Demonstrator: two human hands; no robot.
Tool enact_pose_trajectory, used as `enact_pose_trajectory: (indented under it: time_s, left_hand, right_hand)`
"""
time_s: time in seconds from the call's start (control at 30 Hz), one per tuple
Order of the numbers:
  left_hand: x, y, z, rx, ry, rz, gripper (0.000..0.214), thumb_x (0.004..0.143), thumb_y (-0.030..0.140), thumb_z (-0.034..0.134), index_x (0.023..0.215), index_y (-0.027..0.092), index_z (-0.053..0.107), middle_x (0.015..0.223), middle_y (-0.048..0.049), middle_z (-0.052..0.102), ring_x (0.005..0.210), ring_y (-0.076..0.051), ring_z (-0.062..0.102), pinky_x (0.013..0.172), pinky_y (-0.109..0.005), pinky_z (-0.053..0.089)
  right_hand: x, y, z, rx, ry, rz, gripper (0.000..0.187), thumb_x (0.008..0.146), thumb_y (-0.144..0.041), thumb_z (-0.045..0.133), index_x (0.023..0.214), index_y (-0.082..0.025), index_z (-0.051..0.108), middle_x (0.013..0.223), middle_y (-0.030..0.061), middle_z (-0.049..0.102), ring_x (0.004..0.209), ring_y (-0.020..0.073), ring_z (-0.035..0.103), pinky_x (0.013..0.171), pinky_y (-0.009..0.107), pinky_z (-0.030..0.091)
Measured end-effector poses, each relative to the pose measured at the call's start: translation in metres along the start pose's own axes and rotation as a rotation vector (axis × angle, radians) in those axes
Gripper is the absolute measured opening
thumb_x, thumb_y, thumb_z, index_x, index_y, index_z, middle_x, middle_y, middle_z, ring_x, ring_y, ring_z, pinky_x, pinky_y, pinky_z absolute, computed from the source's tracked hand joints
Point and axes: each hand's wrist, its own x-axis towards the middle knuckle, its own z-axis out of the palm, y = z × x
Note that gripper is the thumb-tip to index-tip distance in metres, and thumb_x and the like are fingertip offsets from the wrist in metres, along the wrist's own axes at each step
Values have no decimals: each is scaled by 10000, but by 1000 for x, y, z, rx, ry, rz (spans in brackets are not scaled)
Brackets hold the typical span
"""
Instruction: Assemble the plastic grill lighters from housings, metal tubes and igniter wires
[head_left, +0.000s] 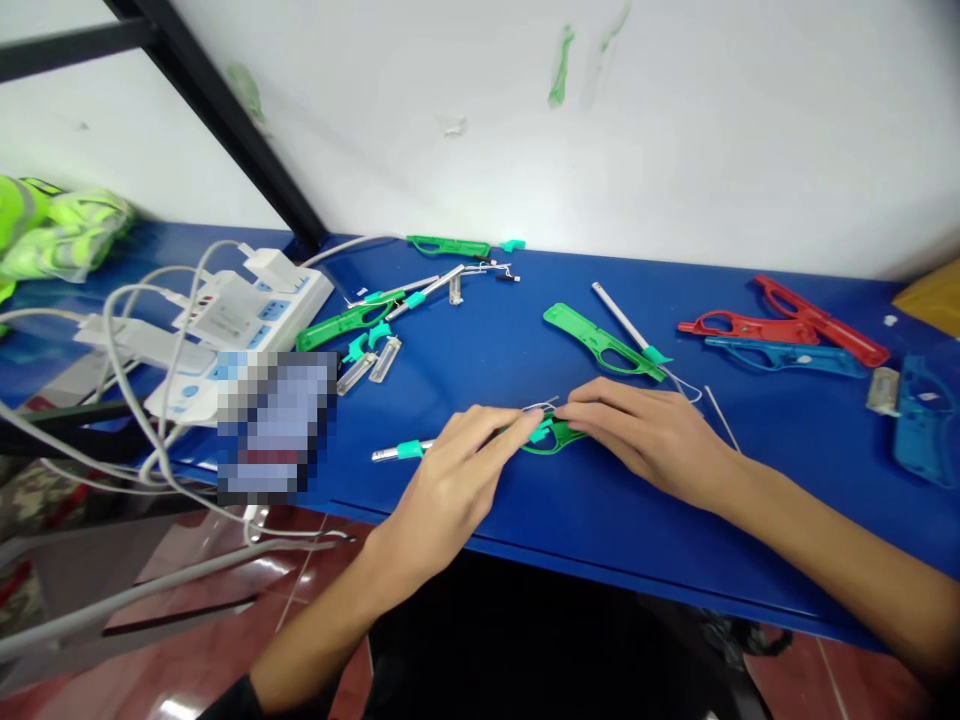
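On the blue table (495, 360) both hands meet over a green plastic gun-shaped frame (555, 437). My left hand (457, 470) pinches it from the left, where a metal rod with a teal collar (405, 450) sticks out. My right hand (645, 432) lies over the frame's right part, fingers pressed on it, and a thin white wire (541, 405) loops above the fingertips. Another green frame (600, 343) with a metal tube (619, 315) lies just behind the hands.
Red (795, 320) and blue (787, 357) frames lie at the right, with a blue housing (922, 420) near the edge. More green frames and small clear parts (375, 350) sit at the back left. White power strips with cables (217, 320) fill the left. A neon-yellow cloth (52, 230) lies far left.
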Motion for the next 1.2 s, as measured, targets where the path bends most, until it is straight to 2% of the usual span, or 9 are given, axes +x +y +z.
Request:
enact_pose_trajectory:
  time_s: [0.13,0.23,0.3,0.4,0.5,0.73,1.03,1.2]
  left_hand:
    - [0,1,2,126,80,-42,296,1065,83,642,1345,181,646,1064,-32,805,887,-159,717,846,-349,481]
    - [1,2,3,159,125,-92,76,1037,183,725,1097,213,687,1033,-10,817,947,-186,718,863,-363,481]
    - [2,3,3,195,128,-102,51,1018,217,751,1019,225,701,1103,-21,820,1014,-224,686,886,-394,494]
    - [3,2,3,213,151,-145,30,1005,220,761,1015,228,734,1243,-44,790,1086,-254,640,935,-442,523]
    - [3,1,3,203,158,-183,29,1003,219,765,1030,229,756,1262,-55,771,1116,-262,624,956,-467,538]
    - [4,2,4,234,124,-189,24,1016,245,752,1011,222,749,1269,-67,761,1138,-271,617,979,-499,531]
    - [8,0,4,261,59,-159,38,1024,233,731,1037,213,761,1320,-83,738,1161,-285,586,977,-495,522]
    - [10,-6,3,154,28,-180,57,1024,238,734,1053,254,780,1318,-55,742,1163,-265,609,988,-488,513]
  right_hand:
    - [1,-1,0,-28,-6,-14,217,1103,-162,549,1264,-177,692,1163,80,777,951,165,765,771,265,602]
    - [1,-1,0,-29,8,-19,213,1104,-175,555,1265,-170,693,1168,83,780,963,168,768,789,272,610]
    - [0,-2,0,-25,19,-20,207,1099,-177,565,1262,-167,693,1167,82,780,967,168,769,796,274,613]
    - [-1,-3,0,-13,24,-17,186,1097,-180,569,1232,-172,696,1149,76,783,956,170,770,785,277,614]
    - [-1,-3,0,13,11,-2,186,1103,-194,552,1218,-186,698,1155,81,785,969,180,769,795,291,621]
    - [1,-7,0,132,11,-15,202,1099,-193,553,1227,-191,710,1144,113,777,1036,226,740,944,393,611]
    - [0,-4,0,289,28,33,197,1099,-192,563,1211,-195,724,1147,99,777,1053,193,743,953,342,621]
    - [1,-5,-2,369,34,72,223,1099,-202,563,1275,-230,697,1141,75,785,1042,187,761,928,325,638]
